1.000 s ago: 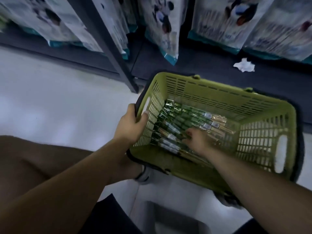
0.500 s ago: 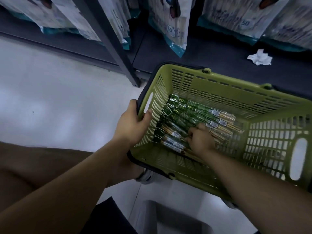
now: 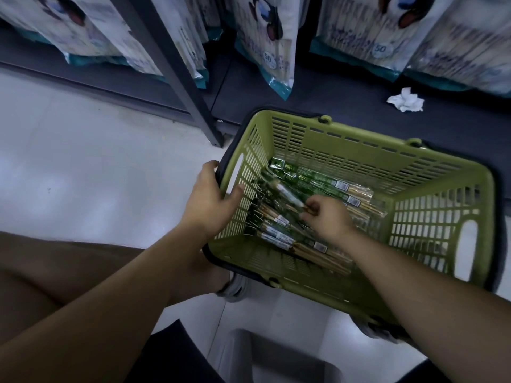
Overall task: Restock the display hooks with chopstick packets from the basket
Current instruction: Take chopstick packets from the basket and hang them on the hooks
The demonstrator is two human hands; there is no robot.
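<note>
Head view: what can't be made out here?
- Display hooks: head view, cut off by the top edge; only hanging bags show.
- Packet count: chopstick packets overlap in the basket; the right hand covers some.
- Grip: the pinched packet is motion-blurred; one or several, unclear.

The basket [image 3: 345, 150] is open on top, its mouth the only way in; slotted walls close every side. Inside, chopstick packets [image 3: 318, 183] cover the bottom, the right hand [image 3: 329, 219] pinching one at centre. The left hand [image 3: 210, 197] grips the rim at 9 o'clock. Beyond, a shelf post [image 3: 177, 78] stands at 11, hanging bags [image 3: 271, 37] crowd 12 to 2, and bare floor [image 3: 83, 161] lies open from 8 to 10.
</note>
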